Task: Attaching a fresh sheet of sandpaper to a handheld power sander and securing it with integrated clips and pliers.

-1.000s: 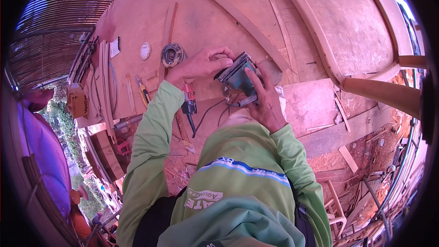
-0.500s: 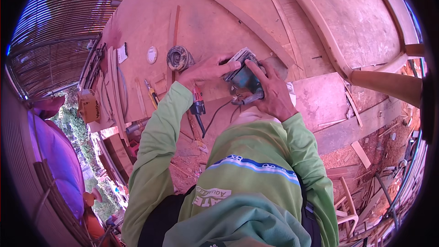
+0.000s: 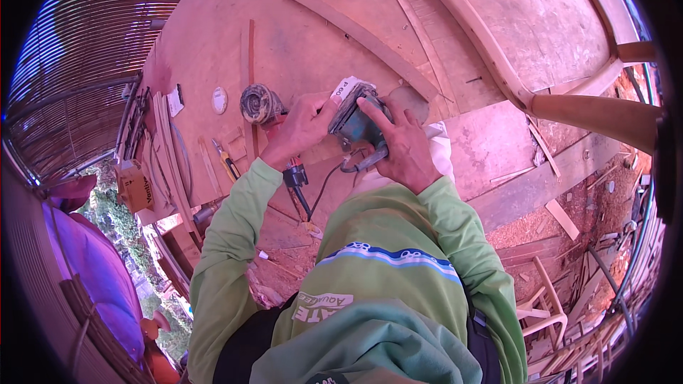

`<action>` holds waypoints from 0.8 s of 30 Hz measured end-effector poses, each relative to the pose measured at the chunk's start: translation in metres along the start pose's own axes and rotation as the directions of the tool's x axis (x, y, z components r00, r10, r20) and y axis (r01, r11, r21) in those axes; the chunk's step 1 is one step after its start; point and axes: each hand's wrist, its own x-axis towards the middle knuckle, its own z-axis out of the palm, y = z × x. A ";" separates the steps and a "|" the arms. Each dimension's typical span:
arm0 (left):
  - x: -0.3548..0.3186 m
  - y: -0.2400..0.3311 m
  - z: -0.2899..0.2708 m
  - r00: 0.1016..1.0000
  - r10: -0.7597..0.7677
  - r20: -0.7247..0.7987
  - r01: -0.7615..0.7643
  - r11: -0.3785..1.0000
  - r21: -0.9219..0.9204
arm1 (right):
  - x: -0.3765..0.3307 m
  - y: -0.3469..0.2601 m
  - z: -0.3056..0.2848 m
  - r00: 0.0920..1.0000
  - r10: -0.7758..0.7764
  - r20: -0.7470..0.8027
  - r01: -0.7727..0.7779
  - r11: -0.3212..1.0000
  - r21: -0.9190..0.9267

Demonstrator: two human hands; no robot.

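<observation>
A dark, blue-green sheet sander point(image 3: 361, 128) is tilted up over the workbench's near edge, close to my body. My right hand point(image 3: 410, 148) is wrapped round it, index finger stretched over its body. At its far left end, a white-backed piece of sandpaper point(image 3: 346, 87) sticks out past the pad. My left hand point(image 3: 299, 126) pinches the sander's edge by the sandpaper with thumb and fingers; just what lies under the fingertips is partly hidden. The sander's cord point(image 3: 373, 158) runs down beneath my right hand.
Left of my left hand lies a red-and-black angle grinder point(image 3: 260, 104), its body partly behind my wrist. A yellow utility knife point(image 3: 227, 161), a white disc point(image 3: 220, 100) and a cardboard box point(image 3: 135, 185) are farther left. Wooden strips point(image 3: 363, 44) and a curved chair frame point(image 3: 498, 64) lie on the bench point(image 3: 270, 0).
The sander has tilted in my hands, and the sandpaper's white back now shows beyond its far end. My left hand has shifted its fingers along that edge. The whole view has shifted slightly.
</observation>
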 end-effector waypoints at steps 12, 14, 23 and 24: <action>0.004 0.001 -0.017 0.979 -0.067 0.193 0.119 0.956 -0.269 | 0.001 0.005 0.000 1.000 -0.014 -0.003 0.014 0.999 0.041; 0.002 0.001 -0.015 0.977 -0.099 0.189 0.159 0.929 -0.333 | 0.001 0.004 -0.001 1.000 -0.018 -0.006 0.019 0.999 0.044; 0.004 0.007 -0.017 0.986 -0.043 0.163 0.074 0.980 -0.187 | 0.003 0.002 -0.006 0.999 -0.015 0.040 0.011 0.995 0.102; 0.004 0.003 -0.017 0.990 -0.014 0.144 0.027 0.996 -0.091 | 0.002 0.003 -0.005 0.999 -0.019 0.027 0.016 0.995 0.094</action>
